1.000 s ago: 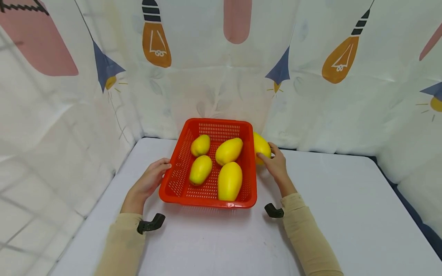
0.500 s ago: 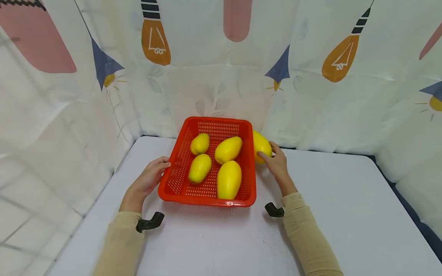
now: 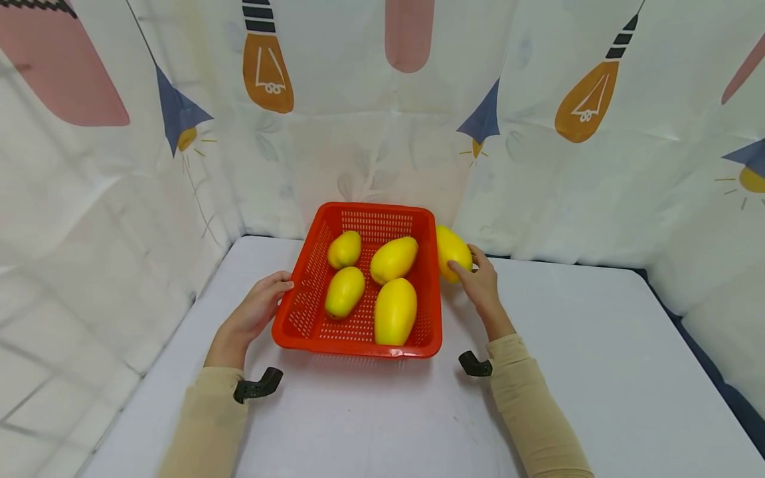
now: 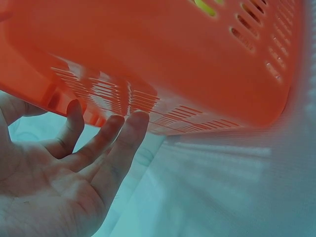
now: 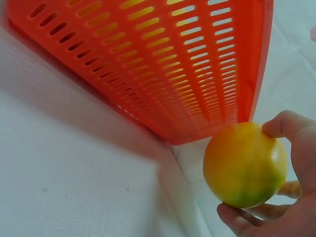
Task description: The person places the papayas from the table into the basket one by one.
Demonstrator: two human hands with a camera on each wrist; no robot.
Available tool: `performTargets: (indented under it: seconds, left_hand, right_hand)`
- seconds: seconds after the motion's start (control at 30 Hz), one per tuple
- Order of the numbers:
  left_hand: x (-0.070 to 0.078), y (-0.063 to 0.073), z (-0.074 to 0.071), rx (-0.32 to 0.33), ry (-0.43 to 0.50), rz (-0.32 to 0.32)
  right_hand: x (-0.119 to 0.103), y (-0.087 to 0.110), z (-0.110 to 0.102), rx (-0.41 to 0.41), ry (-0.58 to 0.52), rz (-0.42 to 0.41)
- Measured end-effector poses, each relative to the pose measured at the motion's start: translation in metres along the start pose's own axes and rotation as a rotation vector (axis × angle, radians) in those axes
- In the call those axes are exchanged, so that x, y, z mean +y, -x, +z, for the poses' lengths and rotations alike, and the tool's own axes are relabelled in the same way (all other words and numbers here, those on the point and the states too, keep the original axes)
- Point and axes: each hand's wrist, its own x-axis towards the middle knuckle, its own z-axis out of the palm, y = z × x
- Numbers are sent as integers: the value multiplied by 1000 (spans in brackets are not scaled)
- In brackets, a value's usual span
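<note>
A red plastic basket (image 3: 357, 346) with slotted walls stands on the table, holding several yellow mangoes, among them a large mango (image 3: 396, 312) at the front right. My left hand (image 3: 258, 307) holds the basket's left rim, the thumb at the rim and the fingertips (image 4: 136, 120) against the outer wall. Just outside the right wall, my right hand (image 3: 481, 284) grips another yellow mango (image 5: 244, 165) between thumb and fingers. That mango has a green tinge low on one side. In the head view the basket's edge hides its left part.
The white table (image 3: 586, 372) extends to the right and front of the basket. Close behind stands a white curtain (image 3: 382, 153) printed with lamps and bulbs, which continues along both sides. A black wrist mount (image 3: 258, 385) sticks out from the left sleeve, another from the right.
My right hand and its mango have shifted slightly to the right of the basket, so more of the mango shows. The left hand stays at the rim; the whole view has drifted a little.
</note>
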Motion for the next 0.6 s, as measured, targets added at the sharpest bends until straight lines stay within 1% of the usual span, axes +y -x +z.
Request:
performTargets:
  seconds: [0.23, 0.4, 0.6]
  left_hand:
    - [-2, -1, 0, 4, -15, 3]
    - [1, 0, 0, 2, -32, 0]
    - [0, -1, -1, -11, -21, 2]
  right_hand:
    - [-3, 1, -3, 6, -31, 0]
    - [-5, 3, -4, 16, -57, 0]
    - [-5, 3, -7, 38, -45, -2]
